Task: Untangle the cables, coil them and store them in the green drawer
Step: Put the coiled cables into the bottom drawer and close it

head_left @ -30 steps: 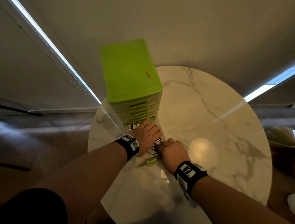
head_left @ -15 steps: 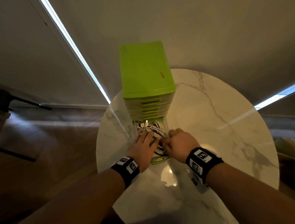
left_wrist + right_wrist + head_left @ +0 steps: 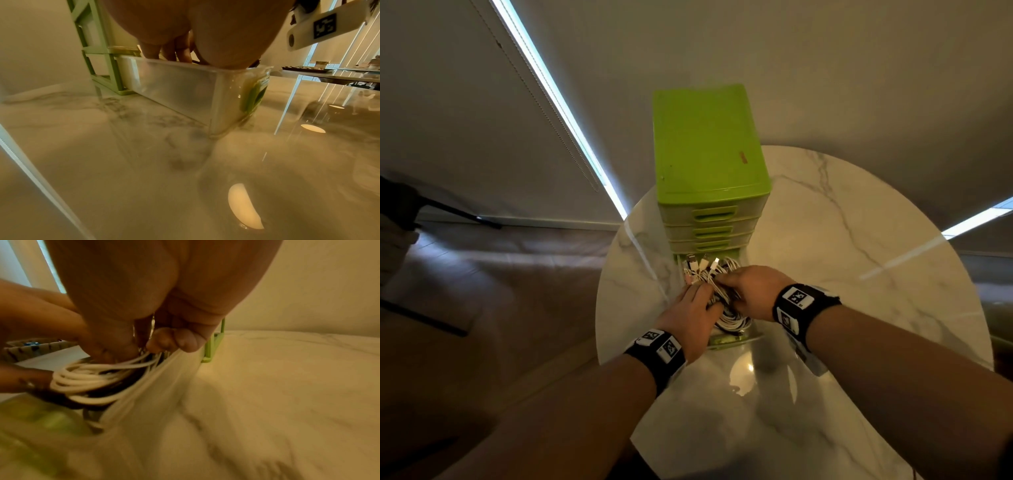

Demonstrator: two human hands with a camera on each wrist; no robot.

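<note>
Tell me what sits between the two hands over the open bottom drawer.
In the head view, the bundle of white cables lies between the left hand and right hand, inside the open drawer. The right wrist view shows the coils too.

Bare forearms — black wristbands (image 3: 804, 308) bearing white square-coded tags.

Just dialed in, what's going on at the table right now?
A person is packing white cables into the pulled-out bottom drawer of the green drawer unit on the marble table. The left hand presses on the coils; the right hand has its grip on strands. The upper drawers are shut.
</note>
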